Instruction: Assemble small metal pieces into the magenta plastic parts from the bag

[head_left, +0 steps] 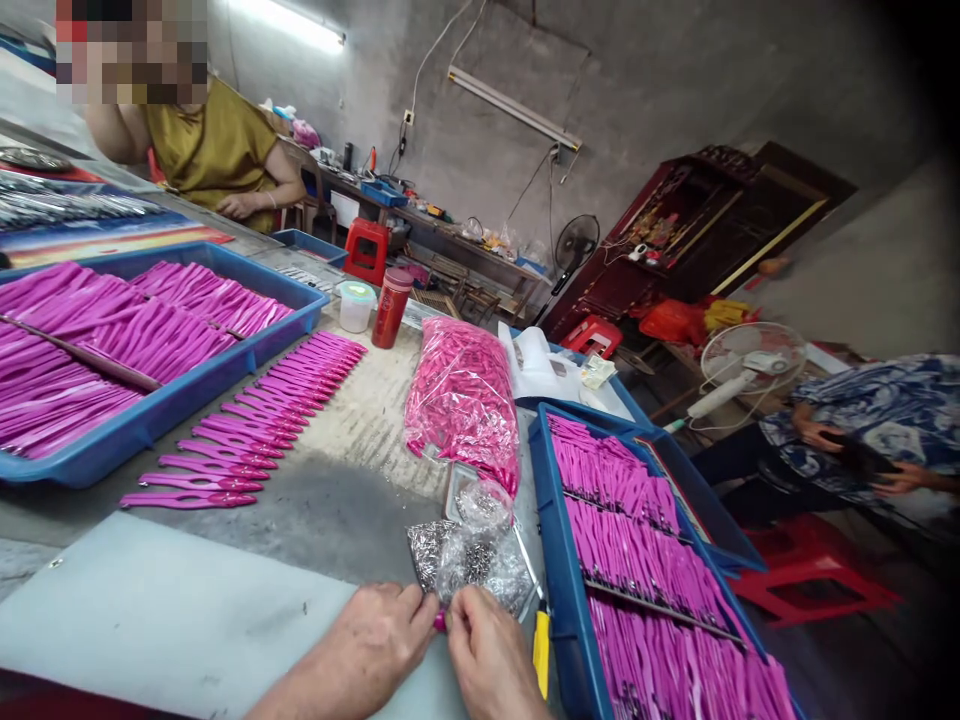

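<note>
My left hand (371, 645) and my right hand (491, 655) meet at the bottom edge of the view, fingertips pinched together on a small magenta piece (440, 621) held between them. Just beyond the fingers lies a clear bag of small metal parts (472, 560). A yellow-handled tool (541, 650) rests right of my right hand. A row of magenta plastic handles (255, 425) is laid out on the table to the left.
Blue trays of magenta handles stand at left (161, 415) and right (559, 560). A bag of pink parts (465, 400), a red bottle (391, 307) and a clear tub (355, 305) stand further back. One person sits at far left, another at right.
</note>
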### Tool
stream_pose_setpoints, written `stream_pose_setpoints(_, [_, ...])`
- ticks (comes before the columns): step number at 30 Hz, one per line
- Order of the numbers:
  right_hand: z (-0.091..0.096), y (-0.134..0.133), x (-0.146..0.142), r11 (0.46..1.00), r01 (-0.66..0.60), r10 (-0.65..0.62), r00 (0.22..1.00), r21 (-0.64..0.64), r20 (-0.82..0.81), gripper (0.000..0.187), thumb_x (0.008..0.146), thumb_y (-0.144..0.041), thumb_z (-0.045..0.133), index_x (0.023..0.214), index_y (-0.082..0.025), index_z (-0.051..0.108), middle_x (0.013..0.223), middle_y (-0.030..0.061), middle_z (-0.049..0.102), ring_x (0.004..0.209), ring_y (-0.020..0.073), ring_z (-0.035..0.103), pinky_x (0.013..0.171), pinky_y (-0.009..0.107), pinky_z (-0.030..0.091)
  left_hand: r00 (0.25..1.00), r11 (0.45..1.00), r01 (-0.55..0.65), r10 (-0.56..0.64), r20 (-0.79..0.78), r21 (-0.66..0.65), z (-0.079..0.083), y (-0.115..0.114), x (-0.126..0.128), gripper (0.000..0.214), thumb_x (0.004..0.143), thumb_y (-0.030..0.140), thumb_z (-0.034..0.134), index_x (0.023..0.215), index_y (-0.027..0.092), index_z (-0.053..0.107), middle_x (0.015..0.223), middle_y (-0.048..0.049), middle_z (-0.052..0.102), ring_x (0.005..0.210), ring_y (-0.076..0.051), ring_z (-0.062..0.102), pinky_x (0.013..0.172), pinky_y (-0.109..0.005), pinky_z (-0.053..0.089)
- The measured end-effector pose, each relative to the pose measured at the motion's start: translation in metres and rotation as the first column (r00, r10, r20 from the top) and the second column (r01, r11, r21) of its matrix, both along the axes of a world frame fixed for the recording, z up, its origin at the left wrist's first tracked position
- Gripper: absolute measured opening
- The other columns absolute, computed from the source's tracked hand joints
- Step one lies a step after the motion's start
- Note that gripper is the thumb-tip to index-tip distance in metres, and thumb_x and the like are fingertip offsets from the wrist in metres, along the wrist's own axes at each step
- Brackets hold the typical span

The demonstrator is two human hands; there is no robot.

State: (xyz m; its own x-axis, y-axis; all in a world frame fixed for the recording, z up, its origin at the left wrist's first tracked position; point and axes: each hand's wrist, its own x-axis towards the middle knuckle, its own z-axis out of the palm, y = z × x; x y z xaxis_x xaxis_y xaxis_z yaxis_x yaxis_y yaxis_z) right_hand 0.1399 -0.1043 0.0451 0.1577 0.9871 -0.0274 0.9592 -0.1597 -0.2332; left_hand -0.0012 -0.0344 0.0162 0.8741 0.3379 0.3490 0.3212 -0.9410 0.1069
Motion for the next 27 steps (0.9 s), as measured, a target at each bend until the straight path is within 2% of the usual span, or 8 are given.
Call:
stream_pose_setpoints(4, [-0.003,-0.004,0.010,0.996,0.057,-0.045,0.985,0.068,-0.169,0.015,0.081,-0.021,0.044,0.068,-0.020,0.051,0.060,-0.0017,0.060,0.056,0.0132,0.058,0.052,0.020,0.038,0.998,1.000,0.000,-0.001,0.058,0.010,0.005,0.002,0.001,0.010,0.079,0.011,0.053,0.077,0.019,0.047,0.064,0.0021,0.056,0.050,-0.017,0.055,0.045,-0.028,0.042])
stream_pose_setpoints(8, [0.012,0.001,0.026,0.982,0.127,-0.088,0.962,0.141,-0.259,0.021,0.086,-0.027,0.039,0.072,-0.021,0.054,0.067,-0.0007,0.060,0.061,0.0135,0.058,0.057,0.020,0.041,0.988,0.999,-0.039,0.036,0.148,0.018,0.006,0.003,0.001,0.011,0.076,0.011,0.054,0.077,0.020,0.048,0.061,0.0029,0.055,0.047,-0.016,0.055,0.043,-0.028,0.043])
stream_pose_setpoints(10, [0.020,0.008,0.032,0.981,0.129,-0.097,0.973,0.146,-0.209,0.023,0.087,-0.023,0.037,0.076,-0.020,0.056,0.073,0.0011,0.061,0.068,0.0146,0.059,0.062,0.021,0.042,0.983,0.998,-0.048,0.043,0.181,0.027,0.005,0.004,0.002,0.010,0.076,0.012,0.054,0.076,0.020,0.048,0.059,0.0034,0.054,0.046,-0.016,0.056,0.042,-0.027,0.043])
stream_pose_setpoints(12, [0.025,0.015,0.034,0.987,0.125,-0.113,0.987,0.099,-0.118,0.023,0.086,-0.018,0.038,0.075,-0.020,0.058,0.073,0.0016,0.060,0.069,0.0152,0.059,0.063,0.022,0.041,0.980,0.998,-0.049,0.044,0.193,0.024,0.005,0.004,0.002,0.010,0.076,0.012,0.054,0.076,0.020,0.048,0.058,0.0037,0.054,0.045,-0.016,0.056,0.041,-0.027,0.043])
stream_pose_setpoints(16, [0.025,0.026,0.031,0.994,0.110,-0.108,0.993,-0.026,0.046,0.025,0.083,-0.009,0.043,0.070,-0.020,0.061,0.073,0.0012,0.062,0.071,0.0149,0.061,0.063,0.022,0.040,0.982,0.999,-0.043,0.042,0.185,0.002,0.006,0.005,0.002,0.011,0.075,0.012,0.054,0.076,0.021,0.047,0.059,0.0038,0.054,0.046,-0.016,0.056,0.041,-0.027,0.043])
stream_pose_setpoints(20, [0.025,0.032,0.029,0.987,0.094,-0.071,0.983,-0.129,0.171,0.024,0.081,-0.010,0.045,0.074,-0.022,0.065,0.077,0.0021,0.066,0.074,0.0162,0.064,0.062,0.023,0.040,0.986,1.000,-0.031,0.031,0.166,0.001,0.006,0.005,0.002,0.013,0.075,0.012,0.056,0.078,0.021,0.047,0.060,0.0038,0.055,0.047,-0.016,0.056,0.042,-0.027,0.043])
stream_pose_setpoints(27, [0.024,0.042,0.025,0.978,0.083,-0.037,0.972,-0.190,0.233,0.026,0.077,-0.008,0.043,0.071,-0.017,0.067,0.076,0.0083,0.069,0.070,0.0210,0.065,0.057,0.027,0.039,0.986,0.998,-0.041,0.034,0.166,0.038,0.009,0.006,0.001,0.015,0.073,0.013,0.059,0.075,0.020,0.046,0.058,0.0044,0.055,0.045,-0.014,0.055,0.042,-0.025,0.042])
